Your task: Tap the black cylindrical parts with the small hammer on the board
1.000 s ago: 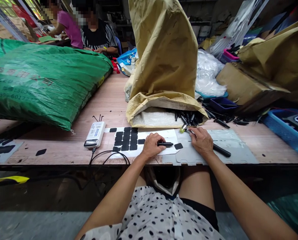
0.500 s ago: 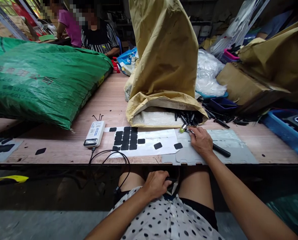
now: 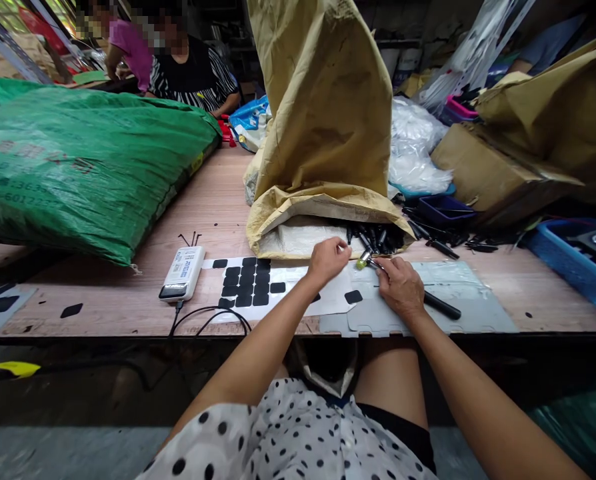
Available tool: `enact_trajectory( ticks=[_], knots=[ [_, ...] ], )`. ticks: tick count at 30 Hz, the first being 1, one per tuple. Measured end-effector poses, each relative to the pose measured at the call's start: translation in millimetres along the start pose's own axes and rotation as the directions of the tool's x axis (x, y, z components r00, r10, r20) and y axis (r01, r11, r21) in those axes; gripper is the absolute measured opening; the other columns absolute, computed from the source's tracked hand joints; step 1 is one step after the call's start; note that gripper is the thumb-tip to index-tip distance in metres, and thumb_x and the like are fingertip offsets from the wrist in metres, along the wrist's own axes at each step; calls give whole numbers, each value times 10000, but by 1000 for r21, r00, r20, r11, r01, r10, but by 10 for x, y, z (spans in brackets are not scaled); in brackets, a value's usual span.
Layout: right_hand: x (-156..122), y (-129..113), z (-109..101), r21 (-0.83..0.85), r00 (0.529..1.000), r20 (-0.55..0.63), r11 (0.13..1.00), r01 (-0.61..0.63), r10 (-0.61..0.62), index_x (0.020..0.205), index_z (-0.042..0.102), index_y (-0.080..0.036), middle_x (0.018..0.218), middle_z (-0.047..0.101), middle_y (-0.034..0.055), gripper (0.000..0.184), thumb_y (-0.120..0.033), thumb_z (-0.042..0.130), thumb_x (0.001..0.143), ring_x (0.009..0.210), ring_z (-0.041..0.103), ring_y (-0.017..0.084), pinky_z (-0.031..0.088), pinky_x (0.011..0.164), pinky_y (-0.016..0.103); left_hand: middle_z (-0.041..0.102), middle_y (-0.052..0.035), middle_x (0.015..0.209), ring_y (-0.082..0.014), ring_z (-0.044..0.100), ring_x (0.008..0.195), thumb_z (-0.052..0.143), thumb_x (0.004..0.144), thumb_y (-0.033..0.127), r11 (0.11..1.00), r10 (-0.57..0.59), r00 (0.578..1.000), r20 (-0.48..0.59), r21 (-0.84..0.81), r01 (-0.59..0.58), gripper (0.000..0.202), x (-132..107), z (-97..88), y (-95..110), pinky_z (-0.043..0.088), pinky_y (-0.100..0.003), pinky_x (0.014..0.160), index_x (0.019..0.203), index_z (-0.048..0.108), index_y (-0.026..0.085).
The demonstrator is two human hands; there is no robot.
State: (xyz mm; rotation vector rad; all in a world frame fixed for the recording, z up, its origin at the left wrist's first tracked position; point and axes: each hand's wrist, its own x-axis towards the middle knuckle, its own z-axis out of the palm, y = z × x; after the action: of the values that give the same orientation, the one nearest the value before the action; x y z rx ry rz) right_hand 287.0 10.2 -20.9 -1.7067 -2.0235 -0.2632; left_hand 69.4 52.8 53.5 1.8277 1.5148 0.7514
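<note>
My right hand is closed around a small hammer. Its black handle sticks out behind the hand, and its metal head with a yellow-green tip points left, over the grey mat. My left hand is at the front lip of the brown paper sack, fingers loosely bent, with nothing visible in them. Just right of its fingertips, black tube-like parts lie in the sack's mouth. Below, a white sheet carries rows of black rounded squares; my left forearm covers part of it.
A white power bank with a black cable lies left of the sheet. A bulging green sack fills the left side. Right are more loose black parts, a cardboard box and a blue basket. Two people sit across the table.
My left hand has risen from my lap to the sack's mouth, uncovering an open bag between my knees. My right hand keeps the hammer in nearly the same place.
</note>
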Motion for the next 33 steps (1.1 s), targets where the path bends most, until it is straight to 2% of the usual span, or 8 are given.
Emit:
enact_trajectory(
  ticks=[2, 5, 11, 15, 18, 21, 26, 33],
  knots=[
    [3, -3, -8, 3, 1000, 4, 1000, 0, 0, 1210, 699, -242, 974, 637, 76, 316, -274, 510, 959, 901, 522, 230, 368, 764, 347, 772, -97, 977, -221, 683, 930, 582, 922, 261, 995, -70, 993, -98, 64, 77, 215, 415, 104, -17, 503, -315, 837, 981, 762, 159],
    [11, -14, -31, 3, 1000, 18, 1000, -2, 2, 1214, 701, -242, 963, 635, 74, 314, -276, 504, 972, 909, 532, 231, 379, 778, 346, 758, -144, 1087, -247, 683, 1022, 610, 904, 275, 977, -154, 982, -106, 135, 168, 217, 785, 286, -35, 503, -329, 896, 1003, 753, 145],
    [24, -20, -59, -1, 999, 39, 1000, -13, 13, 1211, 707, -235, 976, 639, 72, 311, -285, 503, 982, 926, 538, 232, 387, 798, 345, 726, -197, 1191, -304, 691, 1076, 680, 844, 274, 930, -229, 971, -63, 282, 237, 250, 916, 364, 19, 515, -360, 866, 1038, 751, 132],
    [17, -8, -43, 9, 999, 31, 1000, -10, 10, 1205, 705, -240, 971, 640, 74, 311, -277, 510, 966, 914, 533, 234, 381, 792, 346, 746, -139, 1112, -287, 681, 1045, 690, 825, 259, 928, -172, 984, -37, 328, 174, 178, 660, 63, -41, 509, -349, 838, 971, 754, 177],
    [10, -3, -29, 12, 1000, 21, 1000, -8, 8, 1206, 702, -240, 973, 640, 75, 312, -281, 505, 967, 918, 534, 235, 383, 797, 346, 746, -77, 1021, -261, 658, 983, 703, 826, 294, 959, 37, 997, 75, 279, -56, 150, 217, -213, -174, 500, -338, 817, 937, 744, 201],
    [7, -3, -22, 7, 1000, 13, 1000, -4, 4, 1202, 704, -232, 974, 639, 78, 315, -281, 496, 971, 917, 533, 234, 386, 794, 349, 739, -34, 956, -238, 636, 937, 735, 815, 301, 956, 165, 961, 221, 205, -211, 131, -286, -374, -364, 483, -326, 792, 915, 731, 216],
    [4, 2, -13, 8, 1000, 4, 1000, -4, 4, 1203, 705, -238, 971, 635, 81, 321, -280, 504, 957, 912, 525, 237, 382, 786, 351, 706, -16, 921, -220, 607, 916, 742, 826, 253, 960, 186, 959, 213, 171, -224, 127, -750, -314, -622, 463, -326, 802, 947, 713, 230],
    [-5, 29, 12, 1, 1000, 7, 1000, 0, 0, 1213, 708, -236, 974, 640, 75, 326, -296, 500, 969, 915, 540, 233, 393, 790, 349, 694, -21, 954, -226, 594, 961, 793, 841, 377, 951, 228, 970, 86, 192, -241, 192, -787, -120, -718, 432, -373, 897, 970, 743, 243]
  ],
)
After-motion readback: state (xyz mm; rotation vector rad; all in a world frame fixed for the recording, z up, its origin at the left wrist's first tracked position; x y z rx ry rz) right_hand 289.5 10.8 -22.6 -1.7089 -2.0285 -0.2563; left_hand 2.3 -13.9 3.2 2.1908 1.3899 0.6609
